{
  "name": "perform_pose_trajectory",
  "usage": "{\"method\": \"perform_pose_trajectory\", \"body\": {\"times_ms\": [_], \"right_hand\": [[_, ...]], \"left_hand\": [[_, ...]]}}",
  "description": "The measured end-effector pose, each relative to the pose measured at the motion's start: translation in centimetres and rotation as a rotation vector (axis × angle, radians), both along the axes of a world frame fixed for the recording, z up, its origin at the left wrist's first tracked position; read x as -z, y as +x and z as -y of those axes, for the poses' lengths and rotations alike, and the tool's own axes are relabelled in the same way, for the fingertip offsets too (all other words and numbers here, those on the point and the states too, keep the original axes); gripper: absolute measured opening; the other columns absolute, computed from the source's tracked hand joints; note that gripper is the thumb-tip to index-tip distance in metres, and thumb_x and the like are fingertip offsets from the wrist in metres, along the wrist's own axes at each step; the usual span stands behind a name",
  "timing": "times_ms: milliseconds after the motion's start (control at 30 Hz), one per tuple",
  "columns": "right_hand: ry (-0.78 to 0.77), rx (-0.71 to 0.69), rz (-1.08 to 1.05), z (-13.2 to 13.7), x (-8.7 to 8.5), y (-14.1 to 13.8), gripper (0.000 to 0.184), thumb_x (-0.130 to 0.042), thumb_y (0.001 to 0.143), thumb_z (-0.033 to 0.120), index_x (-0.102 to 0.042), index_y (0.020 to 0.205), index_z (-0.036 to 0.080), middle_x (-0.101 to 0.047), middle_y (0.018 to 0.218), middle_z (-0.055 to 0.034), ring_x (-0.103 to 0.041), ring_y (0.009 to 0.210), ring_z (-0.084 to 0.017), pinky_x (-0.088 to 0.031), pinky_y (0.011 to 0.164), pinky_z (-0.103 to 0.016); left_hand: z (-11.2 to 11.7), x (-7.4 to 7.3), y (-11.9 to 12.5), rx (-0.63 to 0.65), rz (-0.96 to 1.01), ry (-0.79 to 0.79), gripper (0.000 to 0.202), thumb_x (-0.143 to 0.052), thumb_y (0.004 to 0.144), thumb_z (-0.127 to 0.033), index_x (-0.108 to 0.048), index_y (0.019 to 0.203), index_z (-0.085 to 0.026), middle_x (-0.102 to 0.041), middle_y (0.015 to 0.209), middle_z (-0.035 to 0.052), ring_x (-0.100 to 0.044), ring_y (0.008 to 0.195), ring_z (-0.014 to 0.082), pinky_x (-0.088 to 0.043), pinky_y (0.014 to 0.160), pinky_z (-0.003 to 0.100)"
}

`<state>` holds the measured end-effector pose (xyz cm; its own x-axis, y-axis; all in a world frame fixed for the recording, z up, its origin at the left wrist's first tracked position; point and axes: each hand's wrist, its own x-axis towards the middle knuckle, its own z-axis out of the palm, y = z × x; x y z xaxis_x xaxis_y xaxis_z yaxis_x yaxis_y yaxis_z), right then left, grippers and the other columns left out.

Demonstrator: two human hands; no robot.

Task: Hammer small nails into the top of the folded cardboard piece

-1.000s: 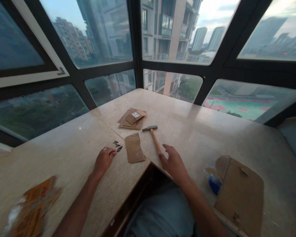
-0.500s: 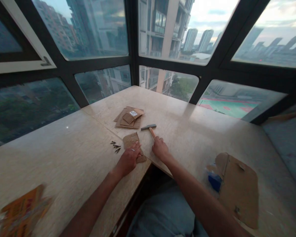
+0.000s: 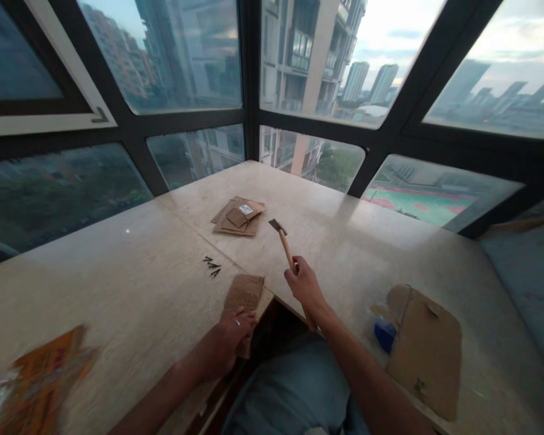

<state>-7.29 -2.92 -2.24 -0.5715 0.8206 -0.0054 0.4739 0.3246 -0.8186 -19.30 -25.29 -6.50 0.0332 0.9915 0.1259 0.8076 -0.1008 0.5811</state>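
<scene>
My right hand [image 3: 304, 284] is closed around the wooden handle of a small hammer [image 3: 283, 239], whose metal head is lifted off the tabletop and tilted up. At the table's near edge my left hand [image 3: 229, 340] grips a brown cardboard piece [image 3: 243, 294], fingers curled over its near end. Several small black nails [image 3: 212, 266] lie loose on the beige table [image 3: 131, 284], just left of the cardboard. A stack of cardboard pieces [image 3: 239, 216] with a white label sits farther back.
A large cardboard sheet [image 3: 430, 350] lies at the right, with a blue object [image 3: 383, 334] at its left edge. An orange packet [image 3: 40, 374] lies at the near left. Dark-framed windows [image 3: 249, 90] surround the table corner. My lap in blue fabric [image 3: 290, 393] fills the table's cut-out.
My right hand has taken hold of the hammer and lifted it off the table. My left hand has dragged the cardboard piece toward the near edge.
</scene>
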Motion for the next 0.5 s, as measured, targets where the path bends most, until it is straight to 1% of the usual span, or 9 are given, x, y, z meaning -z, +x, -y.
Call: {"method": "perform_pose_trajectory", "body": {"times_ms": [67, 133, 200, 267, 367, 433, 500], "right_hand": [[-0.039, -0.027, -0.072, 0.4, -0.3, 0.3, 0.024, -0.05, 0.085, 0.025, -0.055, 0.107, 0.018, -0.056, 0.068, 0.0023, -0.053, 0.056, -0.015, -0.039, 0.049, -0.024], [-0.073, -0.059, -0.145, 0.8, -0.6, 0.5, 0.023, -0.049, 0.087, 0.032, -0.054, 0.106, 0.019, -0.054, 0.066, 0.0038, -0.05, 0.051, -0.014, -0.038, 0.045, -0.023], [-0.1, -0.086, -0.213, 1.5, -1.1, 0.9, 0.025, -0.049, 0.089, 0.037, -0.054, 0.106, 0.02, -0.052, 0.065, 0.0049, -0.048, 0.048, -0.012, -0.037, 0.042, -0.022], [-0.118, -0.107, -0.274, 2.3, -1.8, 1.3, 0.027, -0.049, 0.09, 0.041, -0.052, 0.107, 0.02, -0.049, 0.065, 0.0064, -0.045, 0.045, -0.01, -0.036, 0.04, -0.021], [-0.227, -0.162, -0.439, 3.5, -3.4, 2.1, 0.029, -0.05, 0.091, 0.046, -0.049, 0.107, 0.022, -0.042, 0.06, 0.0102, -0.039, 0.039, -0.008, -0.033, 0.035, -0.019], [-0.336, -0.217, -0.534, 4.2, -4.4, 2.6, 0.027, -0.052, 0.09, 0.048, -0.048, 0.1, 0.024, -0.038, 0.057, 0.0121, -0.033, 0.035, -0.007, -0.028, 0.03, -0.018], [-0.411, -0.262, -0.534, 4.6, -5.2, 3.1, 0.026, -0.053, 0.091, 0.05, -0.047, 0.091, 0.024, -0.036, 0.055, 0.0127, -0.028, 0.032, -0.006, -0.023, 0.027, -0.017]], "left_hand": [[1.5, -0.4, 0.0, -0.045, -0.001, -0.023, 0.035, -0.042, 0.09, -0.011, -0.058, 0.12, -0.021, -0.066, 0.128, 0.0093, -0.059, 0.123, 0.0239, -0.037, 0.115, 0.045], [2.9, -1.0, -0.5, -0.124, -0.024, -0.044, 0.028, -0.042, 0.09, -0.014, -0.061, 0.109, -0.021, -0.07, 0.119, 0.0089, -0.064, 0.113, 0.0243, -0.041, 0.111, 0.044], [4.0, -1.7, -1.6, -0.219, -0.044, -0.081, 0.023, -0.041, 0.091, -0.018, -0.062, 0.1, -0.02, -0.072, 0.107, 0.009, -0.066, 0.101, 0.024, -0.048, 0.1, 0.041], [4.8, -2.7, -3.0, -0.283, -0.03, -0.152, 0.021, -0.04, 0.092, -0.024, -0.061, 0.092, -0.02, -0.071, 0.095, 0.0075, -0.066, 0.09, 0.0224, -0.052, 0.087, 0.036], [5.5, -4.2, -5.4, -0.317, 0.007, -0.291, 0.023, -0.038, 0.092, -0.031, -0.055, 0.081, -0.02, -0.068, 0.084, 0.0042, -0.064, 0.079, 0.0199, -0.049, 0.074, 0.03], [5.5, -5.3, -6.9, -0.339, 0.0, -0.355, 0.022, -0.041, 0.088, -0.033, -0.053, 0.075, -0.02, -0.065, 0.076, 0.0022, -0.061, 0.074, 0.0191, -0.046, 0.069, 0.028], [5.0, -6.3, -7.9, -0.362, -0.013, -0.358, 0.021, -0.044, 0.084, -0.034, -0.053, 0.071, -0.02, -0.062, 0.072, 0.0012, -0.059, 0.07, 0.0187, -0.043, 0.066, 0.027]]}}
